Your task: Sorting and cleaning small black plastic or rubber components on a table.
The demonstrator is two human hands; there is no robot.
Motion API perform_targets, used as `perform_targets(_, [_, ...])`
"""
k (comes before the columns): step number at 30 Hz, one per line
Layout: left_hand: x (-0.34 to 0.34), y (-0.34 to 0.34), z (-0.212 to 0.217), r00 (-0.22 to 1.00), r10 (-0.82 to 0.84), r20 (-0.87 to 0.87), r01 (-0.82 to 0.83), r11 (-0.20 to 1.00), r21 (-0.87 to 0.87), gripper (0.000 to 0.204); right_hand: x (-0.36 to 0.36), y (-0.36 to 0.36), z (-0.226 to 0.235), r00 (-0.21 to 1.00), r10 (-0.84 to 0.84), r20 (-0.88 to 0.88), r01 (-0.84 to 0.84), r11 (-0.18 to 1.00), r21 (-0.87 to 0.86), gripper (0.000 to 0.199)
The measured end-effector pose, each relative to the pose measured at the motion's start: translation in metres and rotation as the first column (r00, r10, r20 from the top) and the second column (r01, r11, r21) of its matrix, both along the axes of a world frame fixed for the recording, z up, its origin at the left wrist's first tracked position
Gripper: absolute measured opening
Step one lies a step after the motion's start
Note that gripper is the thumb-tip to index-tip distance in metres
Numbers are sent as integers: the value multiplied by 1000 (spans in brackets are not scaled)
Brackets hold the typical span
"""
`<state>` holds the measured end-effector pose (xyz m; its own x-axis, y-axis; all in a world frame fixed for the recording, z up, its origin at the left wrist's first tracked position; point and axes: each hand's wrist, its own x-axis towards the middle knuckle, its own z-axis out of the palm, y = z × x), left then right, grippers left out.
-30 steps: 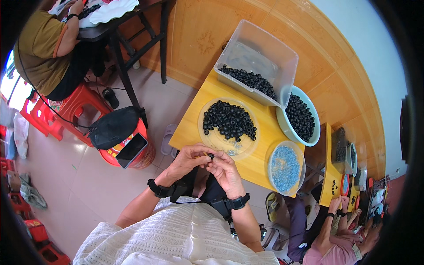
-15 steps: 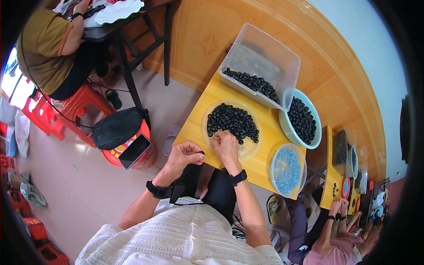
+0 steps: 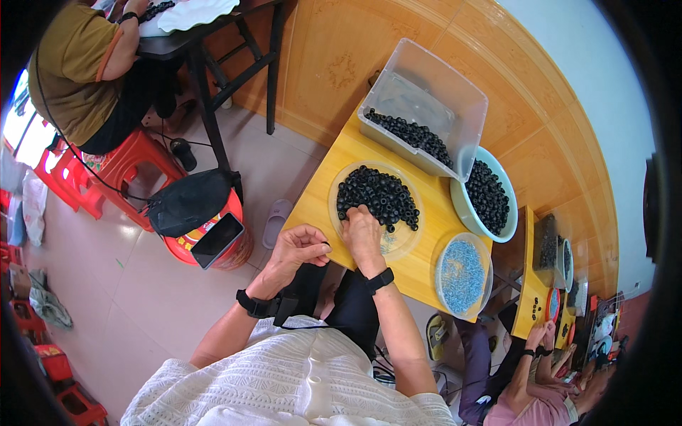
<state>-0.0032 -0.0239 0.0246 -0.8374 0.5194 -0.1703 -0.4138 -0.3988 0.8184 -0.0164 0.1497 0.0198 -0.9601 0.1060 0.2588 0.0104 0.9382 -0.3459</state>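
Note:
My left hand [image 3: 300, 253] is closed in a pinch near the table's front left corner, holding a small black ring [image 3: 327, 243] that is mostly covered by the fingers. Over the near part of a clear round tray [image 3: 414, 240], my right hand [image 3: 362, 237] reaches down with its fingers drawn together. Its fingertips touch the near edge of a heap of black ring-shaped pieces [image 3: 380, 193]; what they hold, if anything, is hidden. A few pale blue bits [image 3: 388, 241] lie in the tray beside this hand.
The yellow table [image 3: 312, 206] also carries a clear bin [image 3: 433, 78] and a pale blue bowl [image 3: 462, 206], both with black rings, plus a tub of small blue pieces [image 3: 462, 275]. A phone [image 3: 217, 241] lies on a red bucket at left. Other people sit at tables nearby.
The view has shifted slightly. Less of the black ring shows between my left fingers, and my right fingers remain at the near edge of the heap.

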Motion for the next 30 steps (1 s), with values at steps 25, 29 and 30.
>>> perform_targets(25, [-4,8,-7,995,-62,77,56,995,80,14,20,8,3,995,70,70,-74,996,56,15])
perform_targets(29, [-3,9,-5,994,-72,80,64,993,95,18,20,13,-4,999,50,0,-50,999,-9,17])
perform_targets(30, [-3,9,-5,994,-66,85,58,994,96,19,19,13,-6,999,15,-31,-16,998,-53,18])
